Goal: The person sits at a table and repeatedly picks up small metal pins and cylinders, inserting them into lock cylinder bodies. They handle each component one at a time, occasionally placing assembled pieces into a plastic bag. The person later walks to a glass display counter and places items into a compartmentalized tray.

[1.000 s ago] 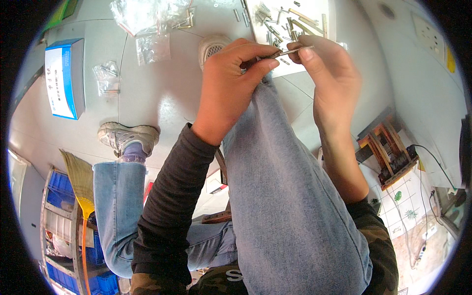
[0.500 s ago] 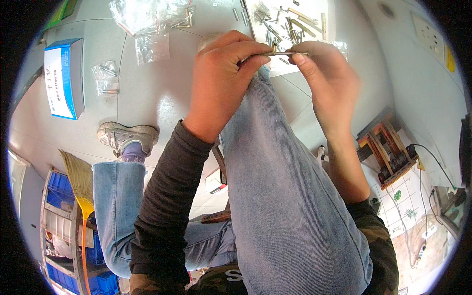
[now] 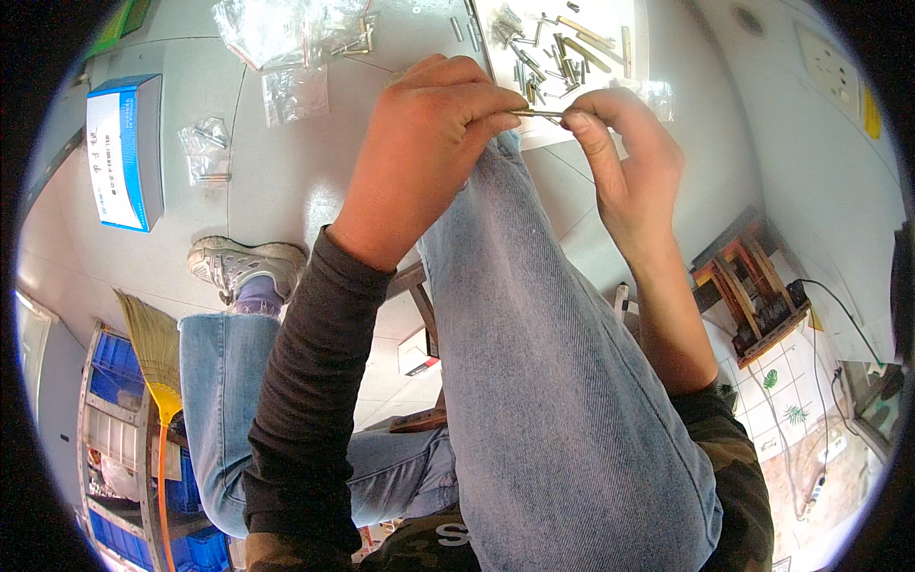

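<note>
My left hand (image 3: pixel 424 153) and my right hand (image 3: pixel 624 162) meet above my raised knee in blue jeans (image 3: pixel 534 315). Between their fingertips they pinch a thin metal rod (image 3: pixel 538 113), the left hand closed around one end, the right thumb and forefinger on the other. Just beyond the hands, a white sheet (image 3: pixel 562 57) on the grey floor carries several small metal rods and pins (image 3: pixel 548 52).
Clear plastic bags of small parts (image 3: pixel 286 38) lie on the floor at the top left, beside a blue and white box (image 3: pixel 124 153). My sneaker (image 3: pixel 243 267) rests on the floor. A broom (image 3: pixel 152 353), blue bins (image 3: pixel 114 362) and a wooden rack (image 3: pixel 753 296) stand around.
Both hands have shifted slightly upward and closer together on the thin rod; the left hand's fingers have curled tighter over its end.
</note>
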### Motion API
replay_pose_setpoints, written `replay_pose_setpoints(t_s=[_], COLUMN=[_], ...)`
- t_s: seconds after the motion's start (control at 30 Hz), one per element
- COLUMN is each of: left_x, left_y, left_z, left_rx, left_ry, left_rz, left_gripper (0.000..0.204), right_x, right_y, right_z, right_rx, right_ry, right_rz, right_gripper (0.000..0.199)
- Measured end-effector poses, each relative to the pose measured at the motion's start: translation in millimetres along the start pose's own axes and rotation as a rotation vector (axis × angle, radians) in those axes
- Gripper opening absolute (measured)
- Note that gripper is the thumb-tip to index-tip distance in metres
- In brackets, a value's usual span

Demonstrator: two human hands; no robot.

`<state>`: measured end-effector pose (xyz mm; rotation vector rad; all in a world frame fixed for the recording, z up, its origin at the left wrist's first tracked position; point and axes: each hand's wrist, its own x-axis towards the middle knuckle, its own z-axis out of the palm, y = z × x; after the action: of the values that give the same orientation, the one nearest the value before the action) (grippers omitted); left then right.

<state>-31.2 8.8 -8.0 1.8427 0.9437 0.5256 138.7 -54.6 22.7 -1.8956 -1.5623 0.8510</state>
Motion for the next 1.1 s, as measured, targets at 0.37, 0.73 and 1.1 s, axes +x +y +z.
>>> replay_pose_setpoints(t_s=[0.37,0.73,1.1], left_x=[-2.8,1.6,1.9], left_y=[-13.8,-6.5,3.0], left_z=[-2.3,8.7,14.7], left_rx=[-0.235,-1.662,-1.652], left_ry=[-0.214,0.05,0.064], left_rz=[-0.259,-0.633,-0.68], left_gripper=[0.018,0.026,0.027], right_x=[10.4,0.5,4.1], right_y=[4.1,-18.6,-17.8], right_z=[-1.9,19.7,22.0], right_rx=[-0.079,0.551,0.419], right_ry=[0.014,0.189,0.291], right_rz=[-0.153,0.287,0.193], right_gripper=[0.012,0.013,0.011])
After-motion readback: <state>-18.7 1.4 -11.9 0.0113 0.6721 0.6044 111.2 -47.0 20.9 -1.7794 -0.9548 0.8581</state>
